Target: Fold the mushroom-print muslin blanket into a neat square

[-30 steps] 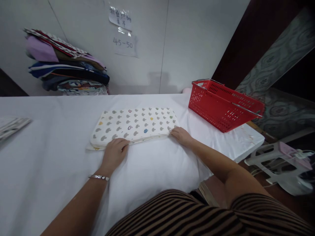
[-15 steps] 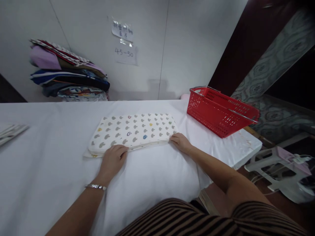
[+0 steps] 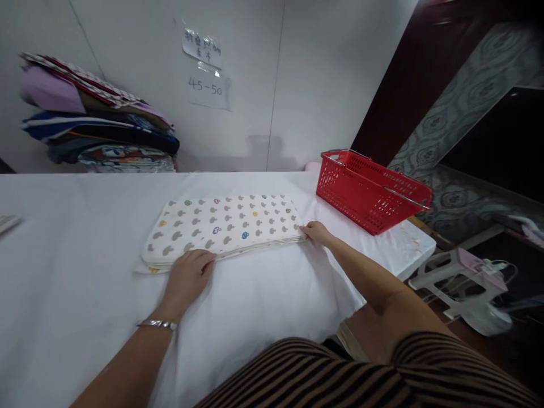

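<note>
Head shows folded cloth (image 3: 229, 221), white table (image 3: 76, 238), pale wall (image 3: 331, 73).

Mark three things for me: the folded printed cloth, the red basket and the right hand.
Folded printed cloth (image 3: 232, 221): head view, middle of its top face.
Red basket (image 3: 361, 195): head view, its long near wall.
Right hand (image 3: 318, 232): head view, back of the hand.

the cloth (image 3: 229, 224) lies on the table (image 3: 85, 226) (basket (image 3: 361, 198) rightward).

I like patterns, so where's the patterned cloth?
In the head view, the cloth lies on the table, left of the red basket, with left hand and right hand at its near edge.
</note>
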Demonstrator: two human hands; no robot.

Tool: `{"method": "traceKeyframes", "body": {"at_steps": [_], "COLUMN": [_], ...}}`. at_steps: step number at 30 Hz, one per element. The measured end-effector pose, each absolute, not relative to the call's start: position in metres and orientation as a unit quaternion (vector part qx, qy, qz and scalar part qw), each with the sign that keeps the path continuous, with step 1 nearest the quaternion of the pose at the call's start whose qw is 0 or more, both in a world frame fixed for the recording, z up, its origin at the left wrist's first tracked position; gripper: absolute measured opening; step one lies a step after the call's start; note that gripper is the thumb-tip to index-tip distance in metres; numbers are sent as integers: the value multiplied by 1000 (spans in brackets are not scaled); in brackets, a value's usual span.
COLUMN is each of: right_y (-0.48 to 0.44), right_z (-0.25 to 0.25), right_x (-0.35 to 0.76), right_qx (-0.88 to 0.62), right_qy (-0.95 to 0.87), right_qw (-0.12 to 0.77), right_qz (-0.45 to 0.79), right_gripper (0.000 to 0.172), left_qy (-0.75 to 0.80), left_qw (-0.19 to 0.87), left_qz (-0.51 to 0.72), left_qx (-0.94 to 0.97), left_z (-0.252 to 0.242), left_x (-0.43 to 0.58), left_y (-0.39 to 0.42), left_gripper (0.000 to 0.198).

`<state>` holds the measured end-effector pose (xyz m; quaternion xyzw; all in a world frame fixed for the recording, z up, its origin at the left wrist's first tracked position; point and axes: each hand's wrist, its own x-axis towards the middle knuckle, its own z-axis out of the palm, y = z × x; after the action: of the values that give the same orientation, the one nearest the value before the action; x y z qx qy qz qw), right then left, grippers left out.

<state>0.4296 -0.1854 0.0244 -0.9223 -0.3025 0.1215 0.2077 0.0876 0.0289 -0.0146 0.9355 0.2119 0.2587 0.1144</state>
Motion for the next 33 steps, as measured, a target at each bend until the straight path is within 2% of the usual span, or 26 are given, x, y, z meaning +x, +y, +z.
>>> {"method": "traceKeyframes", "body": {"at_steps": [4,11,16,28,33], "right_y": [-185,-184,-183,-188,-185], "right_z": [29,27,24,23,23], "right_x": [426,427,428,423,423], "right_qx": [-929,-917,-920,-937,-937], "right_qy": [-284,-282,-287,-279,-268], "right_qw": [184,193,204,156,164], "right_qz": [149,203,172,140,149], "right_gripper": [33,31,22,25,22], "left_qy": [211,217,218,210,209], "left_qw": [117,135,139,134,135], "left_qz": [259,259,254,256,258], "left_qx": [935,931,932,934,933], "left_z": [-14,-11,-10,-14,-13], "left_x": [88,88,87,88,87], "left_y": [29,27,26,28,26], "left_gripper": [30,30,29,29,26]}}
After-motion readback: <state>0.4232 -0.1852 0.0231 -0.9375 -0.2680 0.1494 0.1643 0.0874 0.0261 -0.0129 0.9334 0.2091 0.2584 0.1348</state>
